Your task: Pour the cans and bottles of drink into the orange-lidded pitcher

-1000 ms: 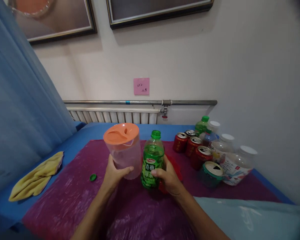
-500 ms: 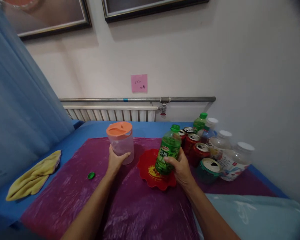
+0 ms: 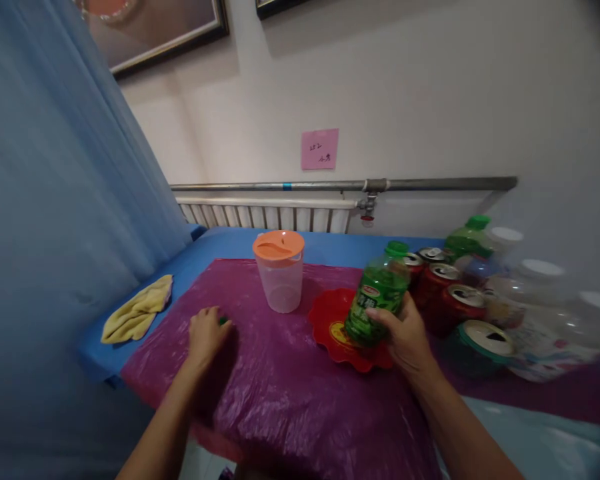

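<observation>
My right hand is wrapped around a green drink bottle with a green top. The bottle leans slightly over a red scalloped dish; I cannot tell whether its base touches the dish. Down on the purple plastic sheet, my left hand has its fingers closed at a small green cap, which shows only partly beside the thumb. Between the two hands, farther back, a clear plastic pitcher with an orange lid stands upright, untouched.
Several drink cans, clear jars with white lids and another green bottle crowd the right side. A yellow cloth lies at the left by a blue curtain. Behind the table runs a radiator.
My left hand has let go of the pitcher and moved left and down to the green cap. My right hand still holds the bottle over the dish. The view has turned left.
</observation>
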Demonstrator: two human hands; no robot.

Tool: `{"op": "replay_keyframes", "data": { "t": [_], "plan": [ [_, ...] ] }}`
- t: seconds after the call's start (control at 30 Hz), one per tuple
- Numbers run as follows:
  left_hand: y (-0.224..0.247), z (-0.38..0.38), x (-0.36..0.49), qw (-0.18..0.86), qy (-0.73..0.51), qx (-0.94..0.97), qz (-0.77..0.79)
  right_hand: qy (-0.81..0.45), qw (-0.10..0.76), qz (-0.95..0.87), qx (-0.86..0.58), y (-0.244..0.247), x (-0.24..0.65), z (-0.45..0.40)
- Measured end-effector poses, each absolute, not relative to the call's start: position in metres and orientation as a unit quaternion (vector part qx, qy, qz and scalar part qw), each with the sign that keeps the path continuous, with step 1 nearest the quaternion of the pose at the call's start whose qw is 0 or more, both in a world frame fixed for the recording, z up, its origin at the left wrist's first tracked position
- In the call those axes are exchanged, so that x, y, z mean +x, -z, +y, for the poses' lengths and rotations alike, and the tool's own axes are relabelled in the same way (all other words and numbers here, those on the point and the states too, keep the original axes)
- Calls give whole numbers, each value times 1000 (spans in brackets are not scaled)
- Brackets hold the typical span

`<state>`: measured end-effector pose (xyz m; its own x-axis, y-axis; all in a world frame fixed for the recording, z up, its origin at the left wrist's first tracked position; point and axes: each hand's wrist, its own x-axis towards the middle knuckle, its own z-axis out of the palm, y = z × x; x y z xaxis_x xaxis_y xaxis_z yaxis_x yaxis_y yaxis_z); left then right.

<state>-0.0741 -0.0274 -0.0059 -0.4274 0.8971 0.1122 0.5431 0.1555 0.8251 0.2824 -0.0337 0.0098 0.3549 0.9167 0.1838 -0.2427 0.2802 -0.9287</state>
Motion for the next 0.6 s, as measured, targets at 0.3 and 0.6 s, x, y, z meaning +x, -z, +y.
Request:
{"op": "replay_keyframes", "data": {
  "t": [0.3,0.6],
  "plan": [
    [7,-23,-79,161,-294,565,754,-416,684,-418,-429,-19,278,-42],
    [-75,-33,38,483,-532,493,491,-429,645,-462,-431,-17,276,-44]
  ]
}}
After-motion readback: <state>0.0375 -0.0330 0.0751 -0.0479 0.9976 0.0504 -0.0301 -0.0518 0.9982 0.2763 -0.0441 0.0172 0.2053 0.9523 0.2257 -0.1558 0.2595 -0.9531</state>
